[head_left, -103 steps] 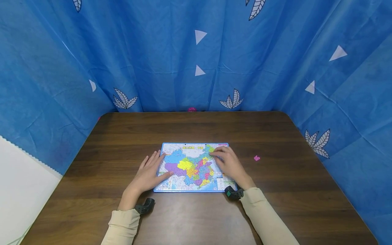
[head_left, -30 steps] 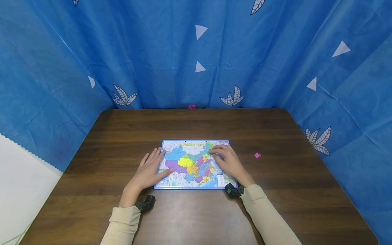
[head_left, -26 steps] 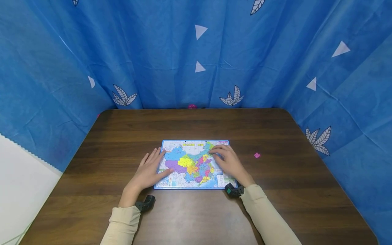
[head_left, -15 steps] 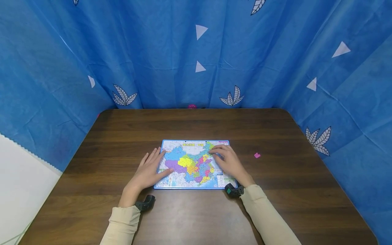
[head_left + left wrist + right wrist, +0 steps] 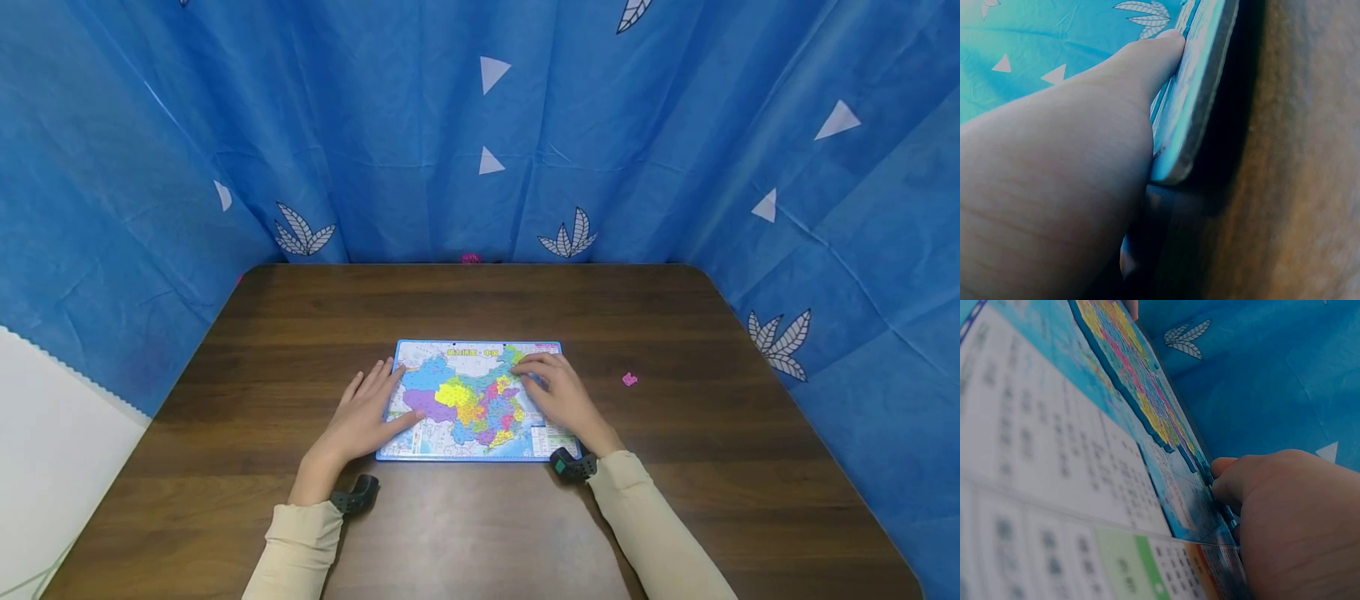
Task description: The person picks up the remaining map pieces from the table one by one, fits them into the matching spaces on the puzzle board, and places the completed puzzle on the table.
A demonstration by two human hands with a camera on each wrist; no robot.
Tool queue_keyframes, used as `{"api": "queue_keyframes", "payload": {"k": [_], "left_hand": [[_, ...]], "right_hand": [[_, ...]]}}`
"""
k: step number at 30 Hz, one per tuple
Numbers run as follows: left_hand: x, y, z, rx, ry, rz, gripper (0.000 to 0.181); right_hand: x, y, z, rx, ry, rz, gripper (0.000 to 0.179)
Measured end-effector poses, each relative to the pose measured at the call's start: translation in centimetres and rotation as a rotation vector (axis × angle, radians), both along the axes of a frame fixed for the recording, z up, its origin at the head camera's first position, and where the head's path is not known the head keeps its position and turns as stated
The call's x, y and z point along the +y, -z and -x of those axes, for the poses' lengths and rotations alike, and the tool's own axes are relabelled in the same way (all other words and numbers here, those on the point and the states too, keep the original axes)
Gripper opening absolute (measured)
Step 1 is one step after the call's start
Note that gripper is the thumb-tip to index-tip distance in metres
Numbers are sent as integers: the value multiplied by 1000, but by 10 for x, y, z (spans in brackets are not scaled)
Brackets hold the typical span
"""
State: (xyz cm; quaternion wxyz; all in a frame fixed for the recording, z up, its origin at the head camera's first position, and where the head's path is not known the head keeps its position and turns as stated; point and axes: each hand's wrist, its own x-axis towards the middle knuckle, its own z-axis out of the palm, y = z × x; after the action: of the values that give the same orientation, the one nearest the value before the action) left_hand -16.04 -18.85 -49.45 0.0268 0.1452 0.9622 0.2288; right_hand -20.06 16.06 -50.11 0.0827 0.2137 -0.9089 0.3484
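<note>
A map jigsaw puzzle with a blue-edged board lies on the table, its coloured pieces standing raised above the printed backing. Over its left edge rests my left hand, fingers spread and straight. The left thumb lies on the board's face in the left wrist view. At the map's upper right is my right hand, thumb and index bent together at the lower end of a green piece. In the right wrist view the right fingertips touch down at the map's far side; I cannot tell whether they pinch a piece.
A small pink puzzle piece lies on the brown wooden table, right of the board. Blue curtains hang behind and at both sides. A white surface shows at the left. Each wrist wears a black camera band.
The view has tilted down and up slightly, so the board shifts a little in the picture. Both hands keep their places on the board, and the loose pink piece stays put.
</note>
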Motion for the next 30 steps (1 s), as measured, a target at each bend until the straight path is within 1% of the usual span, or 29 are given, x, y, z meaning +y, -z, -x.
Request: {"api": "queue_keyframes", "payload": {"k": [7, 16, 23, 30], "left_hand": [[-1, 0, 1, 0, 10, -1, 93], [0, -1, 1, -2, 5, -1, 94], [0, 0, 1, -1, 6, -2, 94], [0, -1, 1, -8, 5, -3, 93]], "right_hand": [[0, 0, 1, -9, 3, 4, 20], [0, 0, 1, -28, 12, -1, 20], [0, -1, 0, -31, 11, -7, 20], [1, -1, 1, -19, 3, -6, 20]]}}
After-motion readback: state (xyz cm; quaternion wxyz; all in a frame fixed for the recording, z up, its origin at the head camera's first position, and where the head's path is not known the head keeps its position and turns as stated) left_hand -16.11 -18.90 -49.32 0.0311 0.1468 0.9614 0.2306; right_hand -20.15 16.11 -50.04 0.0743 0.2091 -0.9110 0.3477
